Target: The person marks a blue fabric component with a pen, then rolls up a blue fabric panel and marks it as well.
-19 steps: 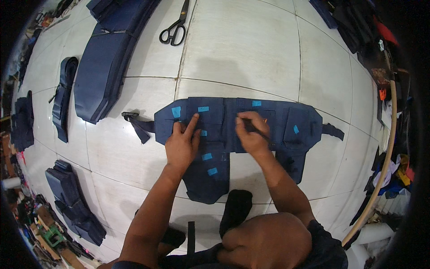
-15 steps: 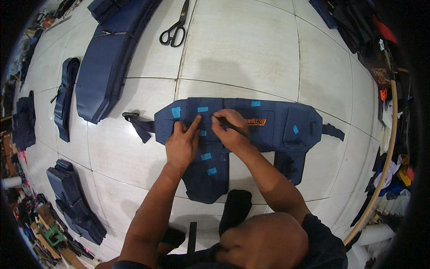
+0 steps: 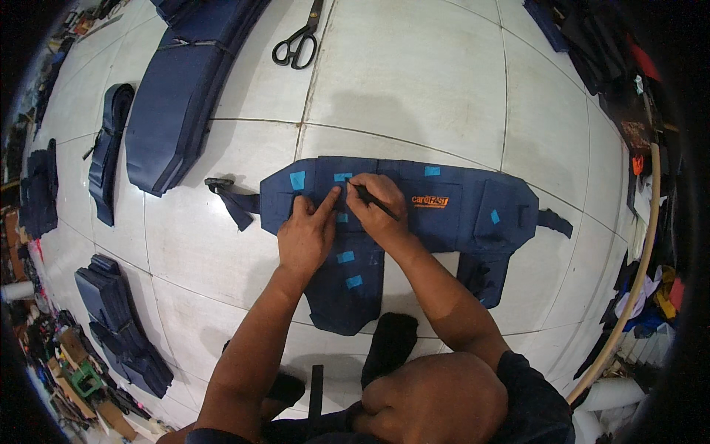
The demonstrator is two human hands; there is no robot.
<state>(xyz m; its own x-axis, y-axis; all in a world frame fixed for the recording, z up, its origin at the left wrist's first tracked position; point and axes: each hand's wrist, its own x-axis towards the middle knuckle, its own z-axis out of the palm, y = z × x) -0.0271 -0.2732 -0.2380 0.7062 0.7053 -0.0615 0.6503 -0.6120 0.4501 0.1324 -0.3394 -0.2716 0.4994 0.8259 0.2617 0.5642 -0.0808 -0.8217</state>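
Note:
A navy waist-belt-like fabric piece [image 3: 458, 230] lies flat on the tiled floor, with two panels hanging toward me, an orange printed logo and a strap at each end. Several light-blue tape pieces [image 3: 297, 180] dot it. On its left half rests my left hand [image 3: 305, 233], index finger stretched out just below an upper tape piece [image 3: 342, 177]. My right hand [image 3: 377, 207] grips a dark pen [image 3: 383, 208], its writing end at that tape's right side. The exact pen tip is hard to make out between the fingers.
Black-handled scissors [image 3: 296, 49] lie beyond the belt. Tied stacks of navy fabric [image 3: 174, 111] and a rolled navy strap [image 3: 109, 152] sit at the left, with another bundle [image 3: 122, 325] nearer. A curved wooden pole [image 3: 629, 296] edges clutter at the right.
My right hand has shifted with the pen up and left, closer to the upper tape piece. My left hand stays on the fabric. The whole view has shifted slightly.

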